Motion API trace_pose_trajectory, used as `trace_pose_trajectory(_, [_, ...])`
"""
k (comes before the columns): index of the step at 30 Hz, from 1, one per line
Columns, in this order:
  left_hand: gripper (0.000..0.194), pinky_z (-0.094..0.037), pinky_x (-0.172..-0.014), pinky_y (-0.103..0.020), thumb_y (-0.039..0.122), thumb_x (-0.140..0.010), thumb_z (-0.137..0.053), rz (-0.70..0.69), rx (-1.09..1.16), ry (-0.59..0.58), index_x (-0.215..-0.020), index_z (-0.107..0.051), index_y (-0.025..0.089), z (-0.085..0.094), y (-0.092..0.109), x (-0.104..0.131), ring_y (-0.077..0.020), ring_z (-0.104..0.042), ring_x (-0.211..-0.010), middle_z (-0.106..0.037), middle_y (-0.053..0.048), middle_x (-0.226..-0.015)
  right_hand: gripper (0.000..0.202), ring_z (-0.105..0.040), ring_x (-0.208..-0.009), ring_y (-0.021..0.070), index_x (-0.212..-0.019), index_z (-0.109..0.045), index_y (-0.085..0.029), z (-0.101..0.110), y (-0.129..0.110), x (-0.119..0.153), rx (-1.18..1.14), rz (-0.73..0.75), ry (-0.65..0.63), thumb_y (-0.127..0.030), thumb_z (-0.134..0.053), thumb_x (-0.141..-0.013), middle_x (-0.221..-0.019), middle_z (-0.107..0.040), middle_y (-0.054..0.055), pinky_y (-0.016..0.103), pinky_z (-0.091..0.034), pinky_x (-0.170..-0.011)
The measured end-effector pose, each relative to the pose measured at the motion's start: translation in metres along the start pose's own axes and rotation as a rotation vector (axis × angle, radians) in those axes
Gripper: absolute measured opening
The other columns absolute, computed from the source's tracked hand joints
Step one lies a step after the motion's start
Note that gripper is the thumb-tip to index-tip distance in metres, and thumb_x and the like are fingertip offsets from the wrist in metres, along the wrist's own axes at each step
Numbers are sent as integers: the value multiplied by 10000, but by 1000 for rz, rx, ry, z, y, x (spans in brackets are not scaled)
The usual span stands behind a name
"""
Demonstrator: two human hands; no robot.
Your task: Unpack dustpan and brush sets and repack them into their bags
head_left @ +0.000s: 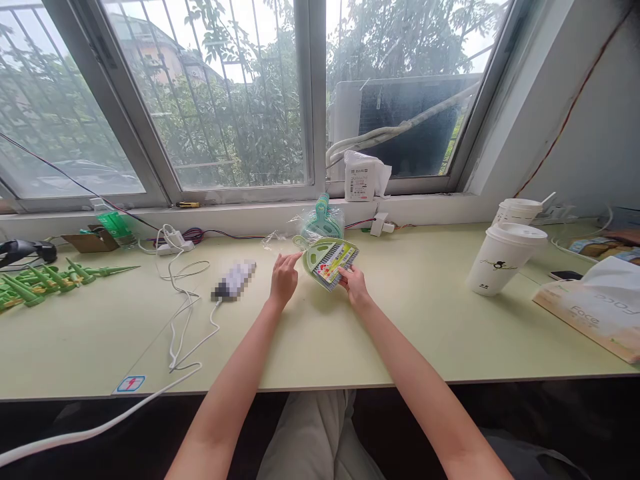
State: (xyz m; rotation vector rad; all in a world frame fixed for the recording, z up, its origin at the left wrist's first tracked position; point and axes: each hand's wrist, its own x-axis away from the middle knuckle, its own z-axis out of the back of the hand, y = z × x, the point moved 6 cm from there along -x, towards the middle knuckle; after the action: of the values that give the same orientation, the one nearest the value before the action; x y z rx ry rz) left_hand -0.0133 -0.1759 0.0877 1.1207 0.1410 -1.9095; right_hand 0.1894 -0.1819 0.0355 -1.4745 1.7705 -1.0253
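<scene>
My right hand [354, 283] grips a small green dustpan-and-brush set [313, 257] by its lower right side, thumb on top. The set has a rounded, pale green back with cut-outs, a row of striped bristles and a bright yellow label [336, 263] with printing. At its left edge is my left hand [285, 277], index finger stretched toward the rim and the other fingers loosely bent. Whether that fingertip touches the set I cannot tell. Just behind lies a teal set in clear plastic wrap [324, 223], its handle toward the window.
White cables and a blurred-out device [234, 280] lie to the left, with green spiky plastic parts [55, 280] farther left. Two lidded paper cups [505, 260] and a tissue pack [590, 310] stand on the right. A white packet [360, 180] sits on the window sill.
</scene>
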Motion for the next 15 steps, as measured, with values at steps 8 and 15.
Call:
trace_pose_trajectory(8, [459,-293,-1144,-467,61,-807,-453,8,166,33,-1200,-615,234,3,14,1,-251,-574,-1133,-680,-77,-1123,245,-701,-715,163,-979,-618,-161,-9,8,-1,56,34,-78,-156,-711,-752,-858,-743,43,339,-614,-726])
trace_pose_trajectory(15, [745,-287,-1149,-464,404,-841,-621,513,533,473,-1459,-239,236,21,-16,10,-268,-220,-1465,-182,-140,-1595,257,-711,-767,176,-997,-612,-167,-12,4,2,31,44,-81,-173,-703,-757,-906,-744,52,355,-614,-771])
